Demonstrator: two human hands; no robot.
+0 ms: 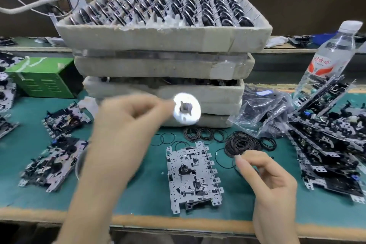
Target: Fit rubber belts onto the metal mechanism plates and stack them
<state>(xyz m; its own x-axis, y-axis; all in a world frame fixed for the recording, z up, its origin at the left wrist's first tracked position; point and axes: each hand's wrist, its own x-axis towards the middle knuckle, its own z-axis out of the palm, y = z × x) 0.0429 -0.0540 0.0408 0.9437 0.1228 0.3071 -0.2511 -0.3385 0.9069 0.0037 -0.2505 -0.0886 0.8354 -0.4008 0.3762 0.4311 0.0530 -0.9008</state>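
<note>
Two parts are in my hands at once. My left hand [126,123] is raised above the desk [148,194], its fingers closed in a pinch on the rim of a shiny flywheel [187,112], blurred in front of the stacked foam trays [164,39]. My right hand [265,174] is low at the near edge of the pile of belts [241,142], thumb and forefinger narrowed to a pinch on what looks like a single rubber belt [236,167], though the strand is too thin to be sure. Between my hands a bare mechanism plate [193,176] lies flat on the desk, with no belt on it yet. I judge I am still gathering parts for this plate. Next the flywheel has to be seated on it and the belt stretched around its rim, which needs both hands down at the plate. It then joins the stack of plates [326,154] on my right.
</note>
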